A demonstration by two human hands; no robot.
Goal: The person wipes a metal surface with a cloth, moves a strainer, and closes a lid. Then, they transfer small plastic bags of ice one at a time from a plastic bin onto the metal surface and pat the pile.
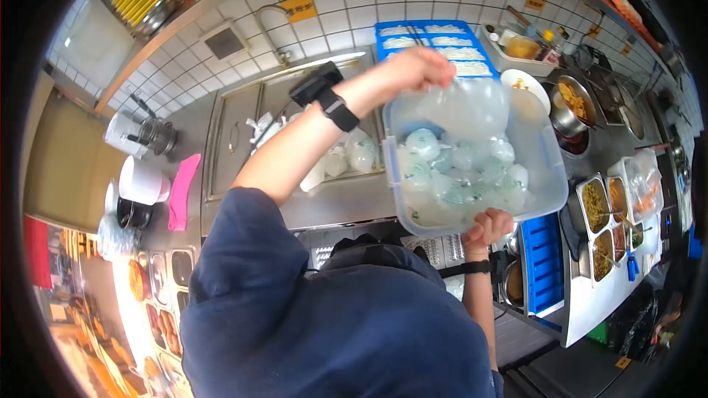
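Observation:
My left hand (422, 70), with a black strap on its wrist, is closed on the top of a clear plastic bag (472, 109) with whitish contents. The bag hangs over a translucent plastic bin (391, 177). Inside the bin lie several knotted plastic bags (422, 145), pale with bits of green. At the bin's near rim, my right hand (488, 228) has its fingers curled around the edge. The bin is tilted toward me beside the steel sink counter.
More knotted bags (361, 151) lie at the sink (236, 140) on the left. Behind the bin is a blue tray (431, 27) with white portions and chopsticks. To the right are a steel pot (571, 107), a white plate (525, 81) and food pans (594, 206). A pink cloth (182, 191) lies left.

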